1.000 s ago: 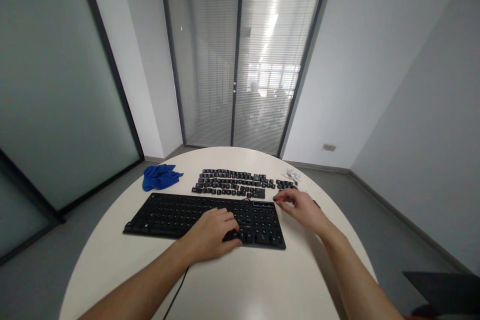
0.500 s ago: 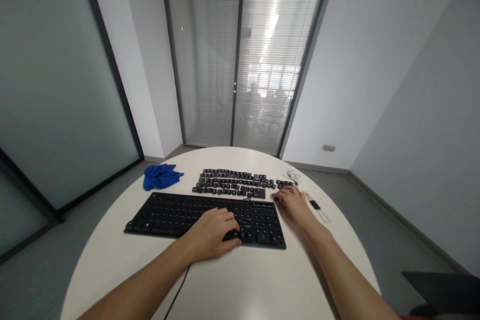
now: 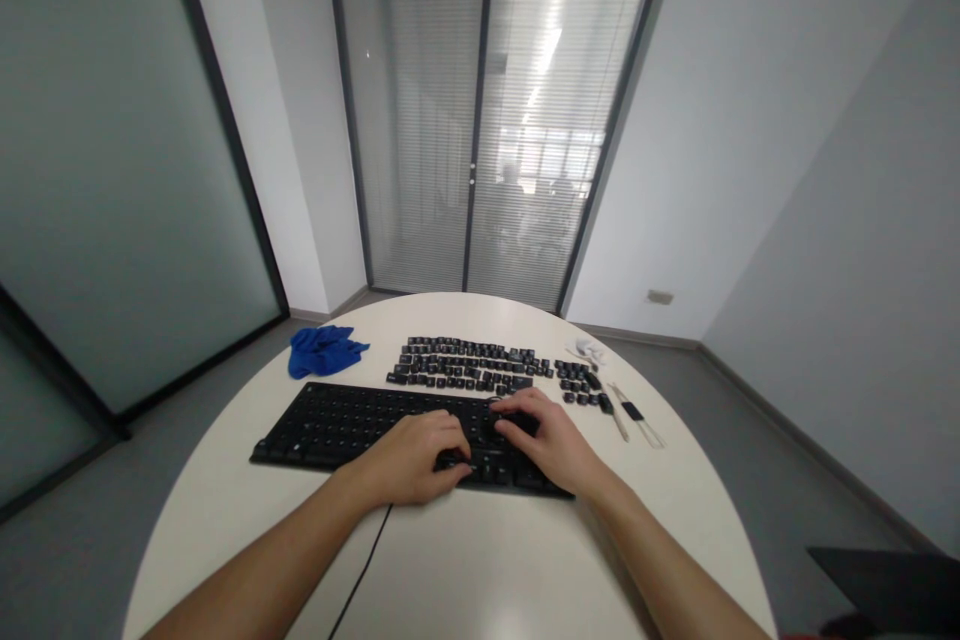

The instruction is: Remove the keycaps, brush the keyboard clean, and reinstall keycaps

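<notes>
A black keyboard [image 3: 337, 420] lies across the white round table, most of its keycaps off and some in place along its near edge. My left hand [image 3: 420, 455] rests over the middle of its near edge, fingers curled; whatever is under the fingertips is hidden. Over the keyboard's right part is my right hand [image 3: 544, 435], thumb and forefinger bent toward each other; anything between them is too small to make out. Loose black keycaps [image 3: 457, 365] stand in rows behind the keyboard, with a smaller group [image 3: 576, 382] to the right.
A blue cloth [image 3: 326, 352] lies at the back left of the table [image 3: 465, 570]. At the right are a white crumpled item [image 3: 589, 352], a slim brush-like tool [image 3: 616, 417] and a wire tool with a black middle [image 3: 634, 411]. A cable runs toward the near edge.
My right hand has moved left from the small keycap group onto the keyboard, uncovering those keycaps and the slim tool. My left hand has shifted slightly left, its fingers more curled.
</notes>
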A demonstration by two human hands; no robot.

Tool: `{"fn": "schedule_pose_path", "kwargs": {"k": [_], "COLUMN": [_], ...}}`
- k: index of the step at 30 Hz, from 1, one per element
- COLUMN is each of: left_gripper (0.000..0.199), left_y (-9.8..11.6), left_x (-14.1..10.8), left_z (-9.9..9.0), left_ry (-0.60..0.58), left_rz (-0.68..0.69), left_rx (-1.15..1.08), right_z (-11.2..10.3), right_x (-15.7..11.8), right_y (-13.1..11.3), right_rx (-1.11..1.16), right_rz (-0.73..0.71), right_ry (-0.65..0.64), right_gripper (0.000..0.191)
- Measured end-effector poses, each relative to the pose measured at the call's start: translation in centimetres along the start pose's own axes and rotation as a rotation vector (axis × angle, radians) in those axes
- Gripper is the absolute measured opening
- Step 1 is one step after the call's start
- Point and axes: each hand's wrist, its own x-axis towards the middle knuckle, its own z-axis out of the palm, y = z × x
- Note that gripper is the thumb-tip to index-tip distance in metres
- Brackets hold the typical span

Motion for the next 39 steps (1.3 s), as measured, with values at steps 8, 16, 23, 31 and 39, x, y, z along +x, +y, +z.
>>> {"fn": "schedule_pose_path", "kwargs": {"k": [8, 16, 23, 31, 39], "left_gripper": [0.005, 0.007, 0.007, 0.008, 0.009], "left_y": [-0.19, -0.16, -0.13, -0.12, -0.11], "left_x": [-0.07, -0.01, -0.07, -0.08, -0.02], "left_z": [-0.11, -0.08, 0.07, 0.09, 0.11], "left_ry": [0.002, -0.002, 0.0, -0.005, -0.002], "left_rz": [0.006, 0.012, 0.021, 0.015, 0.019], "left_rx": [-0.008, -0.005, -0.006, -0.001, 0.002], "right_z": [0.72, 0.57, 0.44, 0.54, 0.09], "right_x": [0.0, -0.15, -0.25, -0.28, -0.27], "right_y": [-0.63, -0.17, -0.28, -0.13, -0.79], "right_rx": [0.245, 0.14, 0.063, 0.025, -0.025], "right_rz": [0.118, 0.142, 0.085, -0.001, -0.1], "right_ry": [-0.17, -0.207, -0.227, -0.241, -0.28], "right_gripper": [0.028, 0.023, 0.02, 0.015, 0.015]}}
